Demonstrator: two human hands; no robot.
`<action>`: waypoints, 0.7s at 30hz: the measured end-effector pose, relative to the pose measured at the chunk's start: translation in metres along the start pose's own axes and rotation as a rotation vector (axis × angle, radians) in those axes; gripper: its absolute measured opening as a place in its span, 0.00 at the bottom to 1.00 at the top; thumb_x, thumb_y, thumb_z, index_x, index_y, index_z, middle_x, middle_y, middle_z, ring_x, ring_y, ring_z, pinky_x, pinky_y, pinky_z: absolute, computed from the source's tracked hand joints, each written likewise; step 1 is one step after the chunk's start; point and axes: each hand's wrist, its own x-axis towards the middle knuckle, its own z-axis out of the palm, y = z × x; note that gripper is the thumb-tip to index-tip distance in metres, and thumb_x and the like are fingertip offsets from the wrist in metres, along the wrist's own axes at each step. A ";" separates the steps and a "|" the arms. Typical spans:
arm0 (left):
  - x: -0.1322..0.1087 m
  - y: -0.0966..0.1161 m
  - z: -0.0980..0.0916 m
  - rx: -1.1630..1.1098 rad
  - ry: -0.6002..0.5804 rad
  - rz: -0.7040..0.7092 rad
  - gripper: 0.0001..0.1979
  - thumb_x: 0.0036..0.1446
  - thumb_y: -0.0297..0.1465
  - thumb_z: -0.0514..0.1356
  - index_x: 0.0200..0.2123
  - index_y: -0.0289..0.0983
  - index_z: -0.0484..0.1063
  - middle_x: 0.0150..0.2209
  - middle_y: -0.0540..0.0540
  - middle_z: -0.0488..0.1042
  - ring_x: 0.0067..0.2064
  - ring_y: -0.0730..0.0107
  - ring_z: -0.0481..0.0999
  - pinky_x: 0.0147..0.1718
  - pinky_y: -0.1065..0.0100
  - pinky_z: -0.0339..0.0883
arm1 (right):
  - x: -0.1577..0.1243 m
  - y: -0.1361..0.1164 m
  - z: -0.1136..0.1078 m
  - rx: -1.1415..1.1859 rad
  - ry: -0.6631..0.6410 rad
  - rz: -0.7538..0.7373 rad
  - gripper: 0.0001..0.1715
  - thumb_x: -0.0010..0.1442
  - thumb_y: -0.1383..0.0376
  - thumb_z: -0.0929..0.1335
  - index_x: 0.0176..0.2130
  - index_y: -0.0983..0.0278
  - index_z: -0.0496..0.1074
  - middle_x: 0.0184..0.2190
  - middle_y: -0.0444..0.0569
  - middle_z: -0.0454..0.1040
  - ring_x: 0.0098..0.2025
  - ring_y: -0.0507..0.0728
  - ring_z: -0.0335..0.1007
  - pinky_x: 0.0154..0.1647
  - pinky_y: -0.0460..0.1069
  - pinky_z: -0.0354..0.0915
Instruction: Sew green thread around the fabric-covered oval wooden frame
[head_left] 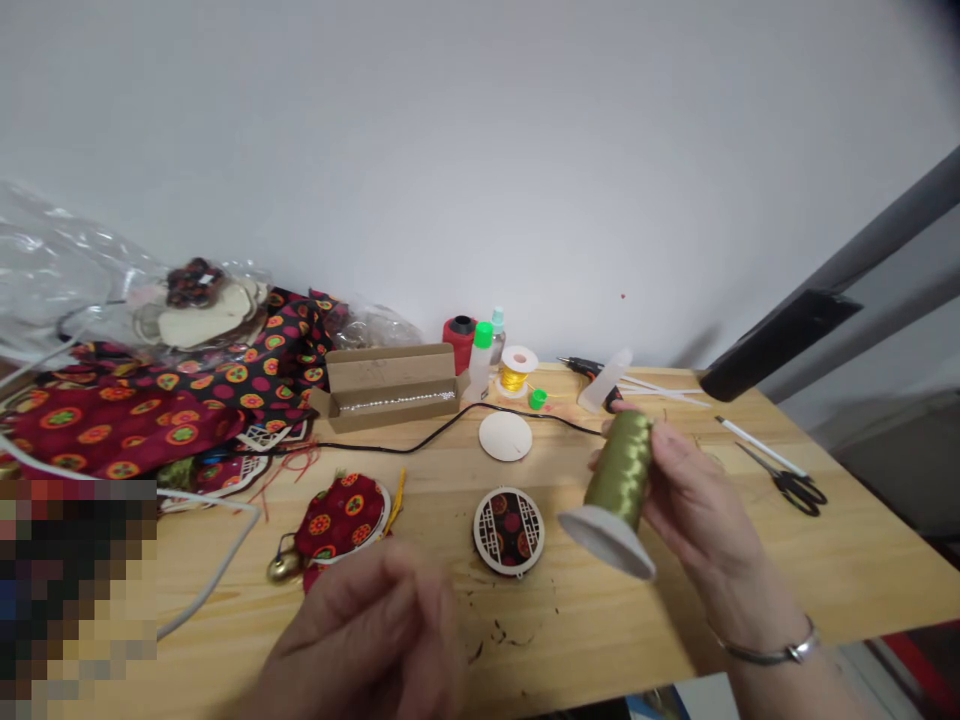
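My right hand (694, 490) is shut around a spool of olive-green thread (619, 480), which tilts with its white flared base toward the lower left. My left hand (367, 625) hangs blurred at the bottom centre, its fingers curled together, and any thread in them is too fine to tell. Nearest to it lie a round piece of red patterned fabric (337, 520) with a small brass bell (285, 567) and a round lattice-cut wooden frame with dark fabric (508, 531). A plain wooden disc (505, 436) lies beyond them.
The pine tabletop (750, 590) holds a black cable (450, 425), a cardboard box (390, 385), small bottles, a gold wire spool (514, 378), and black-handled scissors (795, 490) at the right. Patterned fabric (240, 375) and a clear plastic bag (52, 270) lie heaped at the left.
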 end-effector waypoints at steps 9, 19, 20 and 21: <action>0.032 -0.021 0.015 0.110 0.235 -0.049 0.12 0.56 0.40 0.60 0.31 0.36 0.70 0.24 0.48 0.77 0.15 0.80 0.63 0.16 0.75 0.46 | -0.019 0.018 0.037 0.050 -0.256 0.160 0.20 0.53 0.58 0.72 0.45 0.61 0.73 0.33 0.47 0.75 0.30 0.52 0.73 0.30 0.45 0.70; 0.011 -0.032 0.000 0.425 -0.049 -0.200 0.21 0.54 0.48 0.58 0.24 0.35 0.71 0.18 0.56 0.57 0.21 0.77 0.53 0.19 0.72 0.41 | -0.015 0.004 0.005 -0.006 -0.097 0.000 0.19 0.53 0.57 0.71 0.45 0.59 0.72 0.35 0.47 0.76 0.31 0.56 0.74 0.30 0.49 0.72; 0.008 -0.031 -0.001 0.430 -0.092 -0.227 0.21 0.54 0.49 0.58 0.24 0.36 0.71 0.18 0.55 0.57 0.21 0.77 0.53 0.19 0.72 0.41 | -0.015 0.002 0.001 0.007 -0.072 -0.010 0.19 0.54 0.57 0.70 0.45 0.59 0.72 0.35 0.47 0.76 0.31 0.56 0.75 0.29 0.50 0.72; 0.004 -0.029 -0.002 0.420 -0.144 -0.254 0.22 0.53 0.50 0.58 0.24 0.36 0.72 0.18 0.55 0.58 0.20 0.77 0.54 0.19 0.72 0.41 | -0.014 0.001 -0.003 0.023 -0.044 -0.020 0.18 0.55 0.57 0.70 0.45 0.59 0.72 0.36 0.47 0.76 0.31 0.56 0.75 0.28 0.50 0.72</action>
